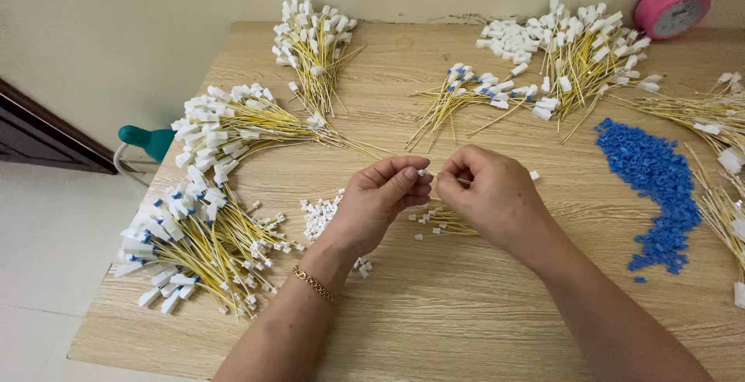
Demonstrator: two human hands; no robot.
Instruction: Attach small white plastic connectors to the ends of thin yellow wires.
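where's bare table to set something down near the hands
Free: the near edge of the table below both forearms, and the strip between the right hand and the blue beads. Crowded: the left side and far edge, covered in yellow wire bundles.

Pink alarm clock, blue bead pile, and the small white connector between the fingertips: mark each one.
Pink alarm clock (672, 11), head view, on its round dial.
Blue bead pile (653, 172), head view, on the pile's wide upper part.
Small white connector (423, 173), head view, on the piece pinched by the left hand (380, 199).

Matt wood-grain table (466, 304), glossy pink plastic clock (673, 5), matt blue plastic beads (656, 188), gold metal bracelet (314, 283)
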